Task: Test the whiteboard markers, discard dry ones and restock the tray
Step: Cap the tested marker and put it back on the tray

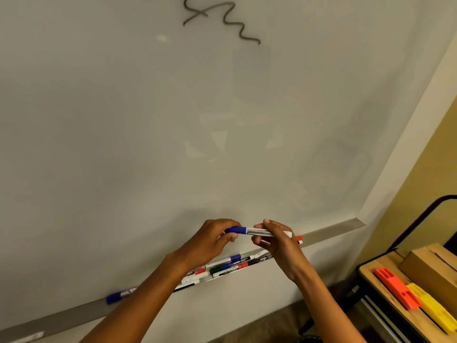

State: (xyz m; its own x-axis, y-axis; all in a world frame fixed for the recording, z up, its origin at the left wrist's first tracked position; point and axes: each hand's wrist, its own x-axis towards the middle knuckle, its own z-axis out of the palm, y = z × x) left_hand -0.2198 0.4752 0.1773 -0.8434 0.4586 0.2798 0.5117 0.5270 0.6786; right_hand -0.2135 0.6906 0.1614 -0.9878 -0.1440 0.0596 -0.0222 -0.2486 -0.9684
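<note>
A blue-capped marker (257,231) is held level just above the tray (331,235), its long axis running left to right, the cap end pointing left; the cap is pinched by the curled fingers of the left hand (212,240), while the white barrel is gripped by the right hand (274,240), fingers wrapped round it; both forearms are raised from the near edge; more markers (230,264) are piled in the tray below the hands; a dark scribble (222,21) is seen high on the whiteboard (123,120).
</note>
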